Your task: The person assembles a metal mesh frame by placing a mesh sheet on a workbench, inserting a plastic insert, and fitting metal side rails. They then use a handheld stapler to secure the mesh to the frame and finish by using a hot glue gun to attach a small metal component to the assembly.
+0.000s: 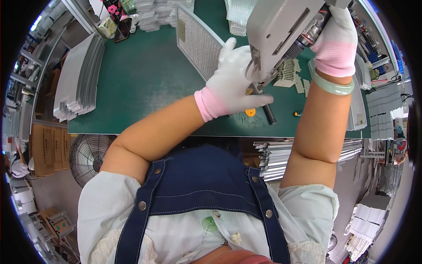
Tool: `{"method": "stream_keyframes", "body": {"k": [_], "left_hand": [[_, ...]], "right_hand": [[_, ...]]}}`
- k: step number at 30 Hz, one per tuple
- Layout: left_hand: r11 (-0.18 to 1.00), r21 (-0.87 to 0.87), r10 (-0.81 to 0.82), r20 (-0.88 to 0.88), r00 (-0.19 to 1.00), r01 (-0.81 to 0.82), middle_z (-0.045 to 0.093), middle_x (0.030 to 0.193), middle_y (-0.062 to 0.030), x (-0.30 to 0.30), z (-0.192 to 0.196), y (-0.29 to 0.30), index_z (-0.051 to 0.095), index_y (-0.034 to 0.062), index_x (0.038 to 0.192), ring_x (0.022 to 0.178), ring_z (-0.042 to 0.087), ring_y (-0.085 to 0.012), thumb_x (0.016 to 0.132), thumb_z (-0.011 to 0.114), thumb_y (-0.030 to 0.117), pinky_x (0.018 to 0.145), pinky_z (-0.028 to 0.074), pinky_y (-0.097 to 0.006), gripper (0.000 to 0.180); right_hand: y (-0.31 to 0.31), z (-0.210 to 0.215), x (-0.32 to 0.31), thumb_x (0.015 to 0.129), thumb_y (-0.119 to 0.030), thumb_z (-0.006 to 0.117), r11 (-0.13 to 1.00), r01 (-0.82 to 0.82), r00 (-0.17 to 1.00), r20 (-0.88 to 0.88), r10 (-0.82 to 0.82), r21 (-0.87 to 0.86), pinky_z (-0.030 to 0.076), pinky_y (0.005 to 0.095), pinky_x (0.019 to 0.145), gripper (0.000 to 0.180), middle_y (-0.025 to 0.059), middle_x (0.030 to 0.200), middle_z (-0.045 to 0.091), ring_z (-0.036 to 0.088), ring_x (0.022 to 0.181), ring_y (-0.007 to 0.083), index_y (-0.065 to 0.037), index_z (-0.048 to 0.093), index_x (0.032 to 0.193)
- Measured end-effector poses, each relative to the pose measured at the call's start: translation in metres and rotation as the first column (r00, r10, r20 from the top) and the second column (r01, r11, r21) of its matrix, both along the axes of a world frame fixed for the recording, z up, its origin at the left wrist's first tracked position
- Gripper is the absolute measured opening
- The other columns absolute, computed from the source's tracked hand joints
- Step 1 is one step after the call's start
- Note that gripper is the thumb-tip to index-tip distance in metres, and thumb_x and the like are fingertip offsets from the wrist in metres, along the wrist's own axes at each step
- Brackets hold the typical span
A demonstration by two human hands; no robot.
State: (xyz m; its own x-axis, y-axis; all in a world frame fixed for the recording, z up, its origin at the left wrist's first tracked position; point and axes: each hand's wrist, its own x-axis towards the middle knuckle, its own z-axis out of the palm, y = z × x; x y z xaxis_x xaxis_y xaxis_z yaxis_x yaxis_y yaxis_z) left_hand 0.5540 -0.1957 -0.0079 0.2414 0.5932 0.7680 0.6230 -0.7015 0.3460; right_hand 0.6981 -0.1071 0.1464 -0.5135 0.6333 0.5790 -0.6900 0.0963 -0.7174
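Observation:
My left hand [235,81], in a white knit glove with a pink cuff, is closed over the near end of a grey-framed mesh panel [200,42]. The panel stands on edge and slants away to the far left. Its near end passes under the hand, and the thumb sticks out to the right. The grey housing of a bench machine [279,33] hides some of the fingertips. My right hand [338,37], gloved alike, reaches up behind the machine's metal cylinder [310,35]. Its fingers are hidden at the top edge, so its grip does not show.
Stacked white panels [79,75] stand at the table's left. Small beige plastic parts [288,72] lie right of the machine. An orange round piece [250,112] and a dark bar [269,113] are near the front edge. A phone [123,30] and bubble wrap [156,13] lie far left.

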Motion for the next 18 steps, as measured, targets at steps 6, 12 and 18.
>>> {"method": "stream_keyframes", "body": {"k": [6,12,18], "left_hand": [[0.994,0.09,0.05,0.091,0.995,-0.059,0.061,0.11,-0.0096,0.002,-0.002,-0.013,0.068,0.0122,0.108,0.106,0.055,-0.0351,0.082,0.069,0.025,0.1,0.035,-0.059,0.03],[0.968,-0.044,-0.25,-0.28,0.927,0.248,0.062,0.075,-0.0089,-0.011,-0.004,-0.046,0.07,0.0133,0.077,0.07,0.062,-0.0315,0.077,0.07,0.023,0.062,0.048,-0.043,0.01],[0.986,-0.082,-0.161,-0.226,0.961,0.146,0.06,0.079,-0.0097,0.06,-0.025,-0.041,0.06,0.0062,0.086,0.06,0.064,-0.0287,0.084,0.063,0.018,0.052,0.053,-0.047,0.012]], "right_hand": [[0.003,-0.007,-0.006,0.094,-0.018,0.069,0.988,0.155,0.987,-0.038,-0.154,0.011,0.06,0.0373,0.083,0.036,0.0094,0.112,0.072,0.071,0.096,0.0214,-0.002,0.063,0.125],[0.009,-0.006,0.003,0.094,-0.019,0.069,0.981,0.184,0.982,0.026,-0.186,0.054,0.061,0.0357,0.081,0.033,0.0092,0.109,0.072,0.072,0.093,0.0202,-0.002,0.064,0.122],[-0.017,0.004,-0.007,0.093,-0.019,0.068,0.999,0.037,0.998,0.046,-0.037,0.011,0.061,0.0367,0.082,0.033,0.0101,0.109,0.072,0.072,0.093,0.0208,-0.001,0.066,0.12]]}}
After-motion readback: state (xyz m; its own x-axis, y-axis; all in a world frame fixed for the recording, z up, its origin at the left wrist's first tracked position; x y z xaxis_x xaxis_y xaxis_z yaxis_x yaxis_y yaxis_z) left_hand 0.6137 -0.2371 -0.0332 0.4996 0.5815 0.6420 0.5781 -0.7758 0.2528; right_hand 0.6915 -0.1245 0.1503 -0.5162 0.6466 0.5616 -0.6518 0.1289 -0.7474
